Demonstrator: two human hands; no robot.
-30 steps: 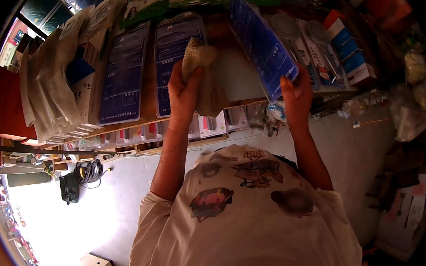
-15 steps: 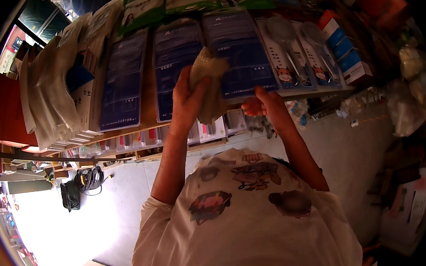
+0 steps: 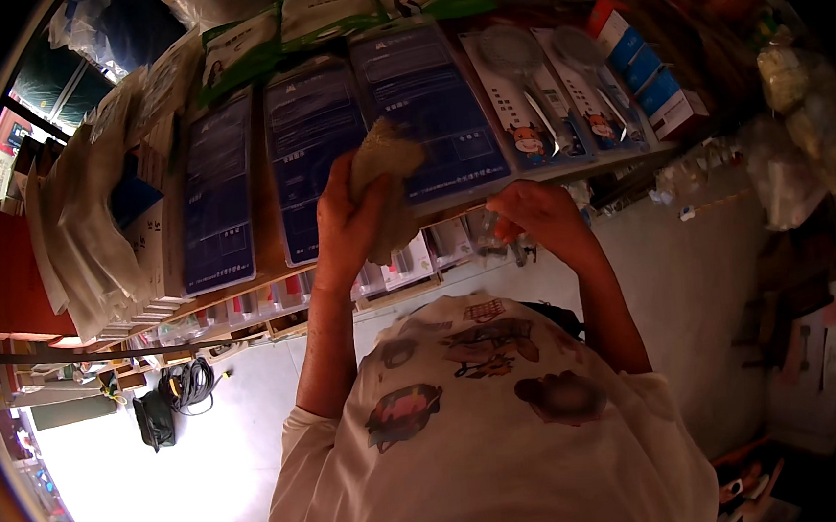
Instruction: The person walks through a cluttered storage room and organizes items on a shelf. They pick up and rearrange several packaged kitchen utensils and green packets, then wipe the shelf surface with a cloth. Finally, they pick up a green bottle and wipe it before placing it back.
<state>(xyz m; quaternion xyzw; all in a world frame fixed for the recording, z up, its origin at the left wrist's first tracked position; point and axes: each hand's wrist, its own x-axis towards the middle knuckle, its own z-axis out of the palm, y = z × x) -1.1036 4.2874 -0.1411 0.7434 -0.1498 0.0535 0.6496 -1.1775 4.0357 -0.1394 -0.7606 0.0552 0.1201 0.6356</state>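
My left hand (image 3: 347, 213) is closed around a crumpled tan cloth (image 3: 386, 170), its thumb lying across the folds. The cloth bunches up above the fingers and hangs below them, in front of blue flat blister packs (image 3: 436, 112) on the shelf. My right hand (image 3: 535, 214) is beside the shelf's front edge, right of the cloth and apart from it. Its fingers are curled in, and nothing shows in them. Packaged shower heads (image 3: 512, 52) lie just beyond that hand.
Long plastic-wrapped packs (image 3: 82, 233) lie at the left, by a red box (image 3: 7, 283). Green-edged packets (image 3: 330, 13) line the back. Blue and white boxes (image 3: 649, 76) stand right of the shower heads. Clear bags (image 3: 775, 184) hang at far right. A coiled black cable (image 3: 189, 385) is on the floor.
The view has shifted, so the shelf goods sit farther left. My right hand's spread fingers have curled in. My left hand still grips the cloth.
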